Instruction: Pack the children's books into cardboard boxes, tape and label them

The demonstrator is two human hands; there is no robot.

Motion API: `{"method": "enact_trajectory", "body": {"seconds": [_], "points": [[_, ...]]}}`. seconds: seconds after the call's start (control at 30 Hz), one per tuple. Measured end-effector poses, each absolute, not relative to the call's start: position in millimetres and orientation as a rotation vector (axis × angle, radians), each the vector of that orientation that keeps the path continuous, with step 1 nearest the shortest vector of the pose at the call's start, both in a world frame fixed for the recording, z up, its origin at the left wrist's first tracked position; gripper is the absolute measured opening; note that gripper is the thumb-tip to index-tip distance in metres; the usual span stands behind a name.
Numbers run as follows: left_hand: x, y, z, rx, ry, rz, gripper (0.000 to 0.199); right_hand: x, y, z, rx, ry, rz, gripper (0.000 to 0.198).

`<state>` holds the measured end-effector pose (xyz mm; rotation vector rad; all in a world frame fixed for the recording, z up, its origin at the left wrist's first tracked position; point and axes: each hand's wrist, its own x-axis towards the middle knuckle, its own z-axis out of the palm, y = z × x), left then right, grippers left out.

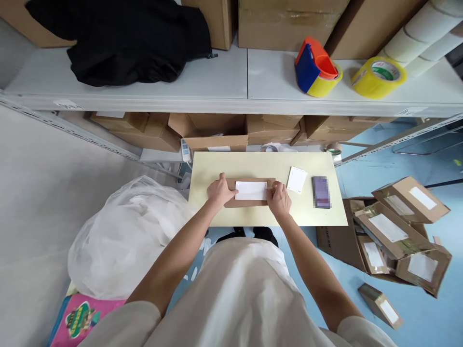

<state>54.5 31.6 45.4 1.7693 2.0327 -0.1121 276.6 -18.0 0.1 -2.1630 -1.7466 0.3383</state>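
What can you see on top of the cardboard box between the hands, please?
A white label lies on the box. The left hand and right hand cover parts of its ends, so what is under them cannot be seen.

This looks like a packing corner in a stockroom or small warehouse. A grey metal storage rack (pixel 202 104) shows 2 levels loaded with cardboard cartons (pixel 289 24), and its upper level also carries a tape dispenser (pixel 306 70), a roll of yellow packing tape (pixel 376 86) and white rolls (pixel 421 33). On the pale yellow worktable (pixel 253 166) lies a labelled cardboard parcel (pixel 249 203); beside the table, on the blue floor (pixel 434 313), a large carton (pixel 338 236) overflows with white-labelled boxes (pixel 388 229), and 1 more lies loose nearby.
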Motion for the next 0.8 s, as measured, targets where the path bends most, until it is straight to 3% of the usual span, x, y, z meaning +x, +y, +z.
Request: {"method": "enact_trajectory", "body": {"seconds": [0.13, 0.27, 0.43, 0.63, 0.8], "points": [[53.8, 12.6, 39.6, 2.239, 1.736, 0.162, 0.05, 268.6, -26.7, 2.6, -1.836, -1.911, 0.189, 0.04], [80.9, -3.0, 19.3, 2.513, 1.342, 0.153, 0.058, 238.4, -23.7, 2.2, -1.618, -2.293, 0.364, 0.067], [93.9, -6.0, 1.1, 2.42, 1.422, 0.087, 0.064, 239.0, -18.9, -5.1, -1.891, -2.406, 0.416, 0.071], [67.9, -1.3, -0.2, 2.19, 1.768, 0.172, 0.065, 267.8, -26.6, -4.5, -2.306, -1.855, 0.607, 0.063], [42.7, -4.2, -3.1, 1.728, 2.003, 0.232, 0.086, 300.1, -40.6, -4.0, -2.249, -1.429, 0.916, 0.077]]}}
